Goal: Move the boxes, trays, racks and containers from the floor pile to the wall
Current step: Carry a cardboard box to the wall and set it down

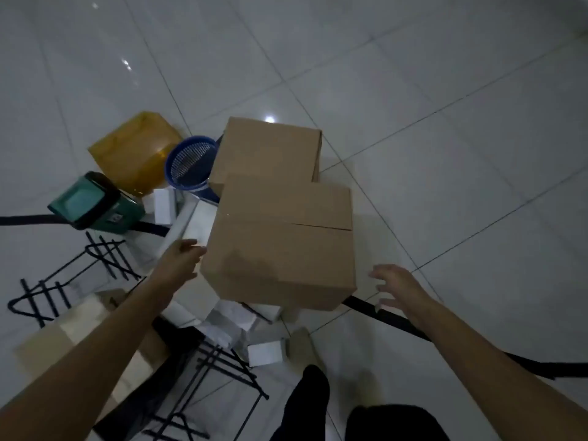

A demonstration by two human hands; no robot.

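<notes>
Glossy pale tiled floor (445, 106) with dark grout lines and small light glints.

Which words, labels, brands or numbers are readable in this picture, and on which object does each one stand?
No text is readable.
green container: its small pale sticker is too blurred to read.
near cardboard box: plain, no print visible.
far cardboard box: plain, no print visible.

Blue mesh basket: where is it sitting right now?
In the head view, the round blue plastic mesh basket sits left of centre, between the amber translucent plastic container on its left and the farther brown cardboard box on its right.
</notes>
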